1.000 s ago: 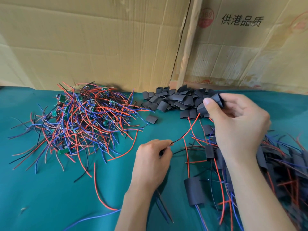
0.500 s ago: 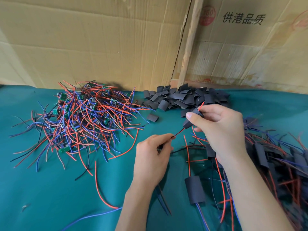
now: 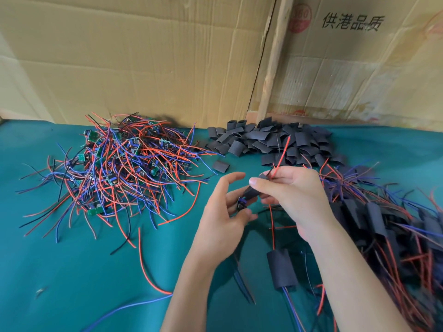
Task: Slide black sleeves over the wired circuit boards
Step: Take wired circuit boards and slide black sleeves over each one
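Observation:
My right hand [image 3: 294, 197] pinches a black sleeve [image 3: 251, 191] between thumb and fingers; red and black wires [image 3: 280, 159] stick up out of its far end. My left hand [image 3: 223, 216] holds the near end of the wired circuit board [image 3: 241, 204] with thumb and lower fingers, its upper fingers spread. The board's small end shows just below the sleeve. A pile of loose black sleeves [image 3: 275, 140] lies behind the hands. A tangle of unsleeved boards with red, blue and black wires [image 3: 119, 168] lies to the left.
A heap of sleeved boards [image 3: 383, 224] fills the right side, one sleeved piece [image 3: 281, 268] lying near my right forearm. A single sleeve [image 3: 221, 166] lies between the piles. Green cloth [image 3: 60, 271] covers the table; cardboard [image 3: 143, 56] stands behind.
My right hand has come down toward my left hand, drawing the sleeve along the wires onto the board. My left hand's upper fingers have opened and its grip moved to the board's end.

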### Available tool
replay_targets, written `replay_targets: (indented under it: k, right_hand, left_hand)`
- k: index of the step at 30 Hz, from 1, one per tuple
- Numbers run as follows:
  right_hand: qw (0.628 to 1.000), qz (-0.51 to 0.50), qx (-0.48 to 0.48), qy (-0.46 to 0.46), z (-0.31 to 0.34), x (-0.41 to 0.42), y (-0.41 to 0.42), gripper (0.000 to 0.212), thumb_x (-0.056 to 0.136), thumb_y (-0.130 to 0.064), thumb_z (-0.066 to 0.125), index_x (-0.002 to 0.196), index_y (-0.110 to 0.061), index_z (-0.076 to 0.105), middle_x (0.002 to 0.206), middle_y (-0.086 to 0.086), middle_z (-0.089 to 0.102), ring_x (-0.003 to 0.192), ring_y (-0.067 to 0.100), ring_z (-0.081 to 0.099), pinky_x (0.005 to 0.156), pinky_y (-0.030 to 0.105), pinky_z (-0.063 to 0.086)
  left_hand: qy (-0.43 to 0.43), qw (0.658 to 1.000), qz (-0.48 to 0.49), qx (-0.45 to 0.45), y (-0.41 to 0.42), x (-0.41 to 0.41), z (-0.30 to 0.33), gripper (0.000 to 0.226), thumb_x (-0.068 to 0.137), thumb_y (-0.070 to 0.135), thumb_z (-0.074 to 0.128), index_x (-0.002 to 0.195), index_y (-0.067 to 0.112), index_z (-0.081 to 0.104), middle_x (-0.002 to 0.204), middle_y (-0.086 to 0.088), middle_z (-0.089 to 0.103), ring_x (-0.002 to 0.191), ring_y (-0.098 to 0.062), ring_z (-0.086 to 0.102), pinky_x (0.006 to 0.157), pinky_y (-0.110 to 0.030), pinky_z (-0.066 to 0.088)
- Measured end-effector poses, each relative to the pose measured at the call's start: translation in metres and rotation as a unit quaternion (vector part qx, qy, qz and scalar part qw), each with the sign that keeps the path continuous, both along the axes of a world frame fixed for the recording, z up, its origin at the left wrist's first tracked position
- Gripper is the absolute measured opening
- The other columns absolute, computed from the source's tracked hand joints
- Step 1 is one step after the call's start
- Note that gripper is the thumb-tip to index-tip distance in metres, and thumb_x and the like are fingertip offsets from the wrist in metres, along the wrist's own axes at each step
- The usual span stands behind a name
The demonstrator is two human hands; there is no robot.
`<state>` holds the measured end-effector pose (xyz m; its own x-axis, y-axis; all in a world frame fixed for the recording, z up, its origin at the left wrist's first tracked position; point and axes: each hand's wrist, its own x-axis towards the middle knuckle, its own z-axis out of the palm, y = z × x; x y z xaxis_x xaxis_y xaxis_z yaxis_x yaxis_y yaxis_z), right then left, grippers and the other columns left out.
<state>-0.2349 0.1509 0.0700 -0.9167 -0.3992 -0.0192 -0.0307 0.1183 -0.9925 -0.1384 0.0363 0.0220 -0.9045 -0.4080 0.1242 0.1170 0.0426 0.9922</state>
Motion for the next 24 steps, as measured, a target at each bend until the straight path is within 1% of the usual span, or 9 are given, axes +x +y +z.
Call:
replay_targets:
  k: [4,6,9,11,13,16,18,22,24]
  right_hand:
    - [1.0,0.007,0.006,-0.025,0.0,-0.002,0.003,0.013,0.079,-0.013,0.086,0.083,-0.005,0.076,0.077,0.01,0.078,0.064,0.017,0.073,0.065,0.03,0.064]
    - [0.999,0.006,0.007,-0.035,0.0,-0.005,0.005,0.017,0.078,-0.015,0.087,0.085,-0.003,0.077,0.079,0.011,0.078,0.066,0.019,0.074,0.063,0.029,0.062]
    - [0.999,0.006,0.01,-0.048,0.001,-0.007,0.009,0.02,0.077,-0.015,0.088,0.084,-0.001,0.077,0.079,0.013,0.078,0.066,0.021,0.074,0.061,0.027,0.061]
    - [0.999,0.002,0.012,-0.051,0.001,-0.009,0.01,0.02,0.076,-0.014,0.088,0.081,0.0,0.076,0.079,0.015,0.077,0.065,0.023,0.074,0.062,0.028,0.062]
    - [0.999,-0.001,0.012,-0.052,0.0,-0.009,0.01,0.02,0.076,-0.014,0.089,0.081,0.0,0.075,0.079,0.016,0.077,0.064,0.024,0.074,0.063,0.029,0.062]
    - [0.999,-0.004,0.01,-0.05,0.0,-0.01,0.01,0.021,0.076,-0.015,0.088,0.085,0.001,0.077,0.079,0.016,0.077,0.064,0.023,0.073,0.063,0.028,0.062]
    - [0.999,-0.008,0.005,-0.051,0.0,-0.01,0.009,0.02,0.076,-0.014,0.088,0.083,0.001,0.077,0.078,0.014,0.077,0.063,0.022,0.072,0.062,0.027,0.061]
    - [0.998,-0.021,-0.011,-0.051,-0.001,-0.01,0.009,0.022,0.076,-0.01,0.088,0.08,0.003,0.072,0.075,0.015,0.075,0.06,0.023,0.069,0.061,0.029,0.061]
    - [0.998,-0.015,-0.015,-0.052,-0.001,-0.011,0.01,0.024,0.077,-0.01,0.088,0.082,0.006,0.071,0.074,0.014,0.074,0.061,0.024,0.069,0.06,0.029,0.06]
  left_hand:
    - [-0.007,1.0,-0.017,0.005,0.001,0.0,0.0,0.073,0.091,-0.023,0.032,0.131,0.036,0.048,0.136,0.005,0.064,0.119,-0.008,0.063,0.088,-0.034,0.06]
    - [-0.013,1.0,-0.014,-0.022,0.002,0.0,0.0,0.072,0.094,-0.019,0.034,0.131,0.041,0.048,0.14,0.009,0.06,0.107,-0.001,0.064,0.087,-0.031,0.059]
    - [-0.02,0.997,0.007,-0.078,0.004,0.0,-0.003,0.068,0.096,-0.014,0.042,0.136,0.041,0.043,0.142,0.006,0.059,0.113,-0.004,0.064,0.089,-0.029,0.059]
    - [-0.024,0.994,0.03,-0.103,0.004,0.0,-0.005,0.067,0.094,-0.011,0.049,0.137,0.04,0.041,0.133,0.006,0.065,0.11,-0.004,0.068,0.091,-0.026,0.057]
    - [-0.027,0.987,0.073,-0.137,0.003,0.0,-0.006,0.061,0.092,-0.008,0.058,0.131,0.036,0.044,0.115,0.014,0.069,0.094,0.0,0.071,0.085,-0.02,0.055]
    - [-0.022,0.981,0.137,-0.132,0.001,-0.003,-0.006,0.041,0.087,-0.005,0.068,0.107,0.028,0.058,0.097,0.013,0.069,0.077,-0.004,0.073,0.081,-0.034,0.06]
    - [-0.022,0.982,0.149,-0.11,0.001,-0.004,-0.004,0.038,0.084,-0.006,0.071,0.095,0.03,0.065,0.09,0.011,0.071,0.071,-0.01,0.074,0.076,-0.041,0.062]
    - [-0.025,0.982,0.146,-0.119,-0.001,-0.001,0.0,0.03,0.08,0.001,0.077,0.081,0.03,0.071,0.074,0.014,0.074,0.068,-0.009,0.073,0.07,-0.033,0.059]
    - [-0.019,0.984,0.142,-0.105,-0.004,-0.001,0.001,0.03,0.08,0.001,0.078,0.079,0.03,0.073,0.072,0.012,0.074,0.067,-0.011,0.072,0.068,-0.034,0.058]
